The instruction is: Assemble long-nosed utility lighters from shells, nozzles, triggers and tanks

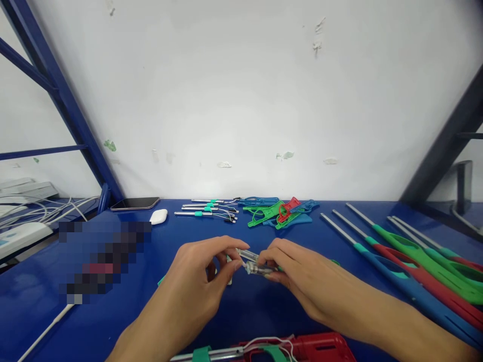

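My right hand (292, 264) is closed on a small clear, silvery cylindrical part (254, 268), which points toward my other hand. My left hand (211, 271) has its thumb and fingertips pinched together close to the end of that part; what sits between them is too small to make out. Beneath the left fingers a pale, thin piece (229, 274) shows, mostly hidden. Nearer to me, at the bottom edge, lies a red plastic handle shell (320, 347) with a metal tube (222, 353), green pieces and white wires.
Several tubes with green sleeves and wires (194, 213) lie at the back, beside green, red and blue plastic parts (264, 213). Long-tubed coloured handles (407, 246) line the right. A phone (136, 203), white case (159, 216) and cable (49, 329) are left.
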The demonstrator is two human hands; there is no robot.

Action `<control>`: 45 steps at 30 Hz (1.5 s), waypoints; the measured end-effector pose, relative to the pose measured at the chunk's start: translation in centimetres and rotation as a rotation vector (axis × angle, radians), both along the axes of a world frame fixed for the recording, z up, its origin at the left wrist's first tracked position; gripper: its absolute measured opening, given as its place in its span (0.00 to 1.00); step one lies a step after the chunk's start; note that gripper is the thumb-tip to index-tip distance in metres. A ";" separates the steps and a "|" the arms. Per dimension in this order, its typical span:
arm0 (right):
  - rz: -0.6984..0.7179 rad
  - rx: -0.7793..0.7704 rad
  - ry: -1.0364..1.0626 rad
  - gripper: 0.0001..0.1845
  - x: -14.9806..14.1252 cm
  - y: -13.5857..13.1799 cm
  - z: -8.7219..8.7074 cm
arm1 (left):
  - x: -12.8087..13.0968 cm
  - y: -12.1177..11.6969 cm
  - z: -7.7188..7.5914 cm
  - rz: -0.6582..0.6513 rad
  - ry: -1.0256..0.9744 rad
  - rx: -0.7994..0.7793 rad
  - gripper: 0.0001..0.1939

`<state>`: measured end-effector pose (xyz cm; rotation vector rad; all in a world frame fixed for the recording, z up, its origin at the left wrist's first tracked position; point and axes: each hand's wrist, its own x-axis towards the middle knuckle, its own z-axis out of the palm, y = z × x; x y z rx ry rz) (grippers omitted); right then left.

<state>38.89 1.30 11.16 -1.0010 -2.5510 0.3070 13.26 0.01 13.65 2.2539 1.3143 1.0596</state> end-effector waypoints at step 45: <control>0.070 0.134 -0.019 0.31 0.5 0.3 0.4 | 1.3 -2.2 0.0 -0.141 0.043 0.138 0.19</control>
